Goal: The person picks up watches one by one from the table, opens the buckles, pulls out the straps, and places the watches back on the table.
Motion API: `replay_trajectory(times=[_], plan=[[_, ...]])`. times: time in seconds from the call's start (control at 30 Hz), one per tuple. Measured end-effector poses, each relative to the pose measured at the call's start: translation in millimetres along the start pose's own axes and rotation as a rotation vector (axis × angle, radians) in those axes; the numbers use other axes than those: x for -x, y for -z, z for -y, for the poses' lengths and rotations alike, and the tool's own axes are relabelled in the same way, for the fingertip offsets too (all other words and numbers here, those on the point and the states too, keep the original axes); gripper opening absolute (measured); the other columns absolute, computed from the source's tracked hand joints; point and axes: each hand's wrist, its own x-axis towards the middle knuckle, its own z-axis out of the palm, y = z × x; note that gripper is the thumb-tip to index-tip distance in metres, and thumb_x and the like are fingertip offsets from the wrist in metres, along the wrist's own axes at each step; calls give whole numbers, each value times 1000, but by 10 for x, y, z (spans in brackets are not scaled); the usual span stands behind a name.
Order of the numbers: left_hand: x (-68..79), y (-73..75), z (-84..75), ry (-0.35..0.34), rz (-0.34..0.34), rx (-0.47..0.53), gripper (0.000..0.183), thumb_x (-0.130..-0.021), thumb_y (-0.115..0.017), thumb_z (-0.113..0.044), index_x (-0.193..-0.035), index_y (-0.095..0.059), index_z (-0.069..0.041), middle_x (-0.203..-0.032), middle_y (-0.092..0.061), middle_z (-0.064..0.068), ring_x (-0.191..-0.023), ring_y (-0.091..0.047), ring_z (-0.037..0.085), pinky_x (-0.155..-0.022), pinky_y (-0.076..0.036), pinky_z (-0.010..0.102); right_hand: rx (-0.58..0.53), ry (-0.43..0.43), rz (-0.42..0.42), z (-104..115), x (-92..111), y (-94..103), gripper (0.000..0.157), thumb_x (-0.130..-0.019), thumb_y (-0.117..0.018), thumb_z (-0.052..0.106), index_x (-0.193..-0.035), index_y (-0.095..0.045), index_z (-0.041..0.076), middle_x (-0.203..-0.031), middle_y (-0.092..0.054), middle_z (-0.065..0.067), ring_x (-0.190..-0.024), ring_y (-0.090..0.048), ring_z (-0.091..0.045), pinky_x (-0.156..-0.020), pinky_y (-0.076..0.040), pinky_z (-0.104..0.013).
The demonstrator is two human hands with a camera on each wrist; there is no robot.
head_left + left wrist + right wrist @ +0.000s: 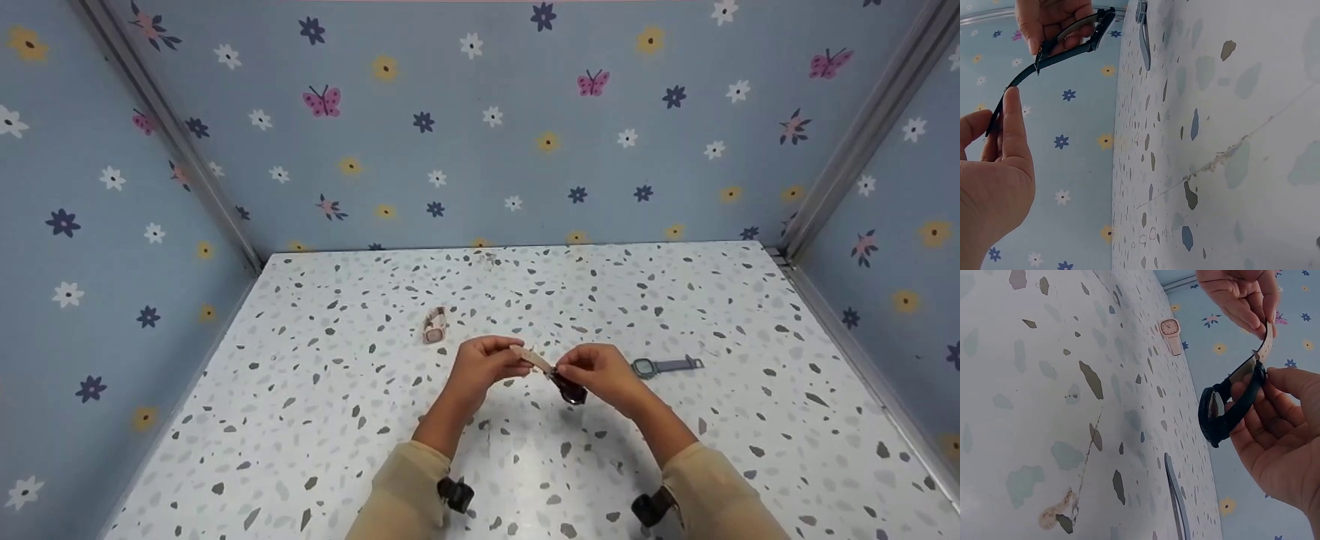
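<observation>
Dark watch [574, 394] hangs above bench [300, 420], left fingers [1013, 121] pinching its strap [532, 358] at 10 o'clock, right fingers [1264, 430] gripping near the buckle [1039, 61]; strap-working seems in hand, next move probably wanting steady tension.

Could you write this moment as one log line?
left hand: pinches beige-lined strap of dark wristwatch | right hand: holds same watch | white speckled table: pink square-faced watch left, grey-blue watch right

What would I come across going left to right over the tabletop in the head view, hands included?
Pink watch, left hand, dark watch held by both hands, right hand, grey watch.
</observation>
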Motion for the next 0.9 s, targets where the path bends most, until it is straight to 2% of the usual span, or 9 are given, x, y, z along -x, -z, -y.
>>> replay_trajectory(times=[0.17,0.4,0.63,0.9], plan=[[3,2,11,-7,1,6,22,-93,-59,3,-113,-63,13,-93,-69,14,-80,-71,19,-80,-58,33,12,9,-25,48,19,-12,14,-92,-68,8,-95,-69,-6,-83,-71,-13,-70,-66,-18,-61,-55,-29],[3,5,21,-27,58,-4,23,-94,-61,0,-113,-63,12,-94,-68,13,-83,-71,20,-84,-57,36,45,21,-42,101,40,-21,14,-93,-66,7,-95,-69,-7,-82,-70,-12,-68,-62,-15,-60,-53,-28],[11,15,18,-49,93,-49,24,-93,-64,-4,-112,-64,10,-96,-69,13,-88,-70,21,-86,-56,38,34,-1,-50,325,154,-53,13,-94,-62,1,-95,-67,-11,-83,-69,-13,-71,-61,-18,-64,-53,-30],[18,-17,15,-62,101,-52,23,-92,-66,-5,-111,-65,9,-96,-68,12,-88,-69,22,-87,-56,41,-12,-12,-41,104,46,-32,14,-95,-63,5,-96,-67,-8,-83,-69,-10,-70,-61,-16,-61,-51,-28]])
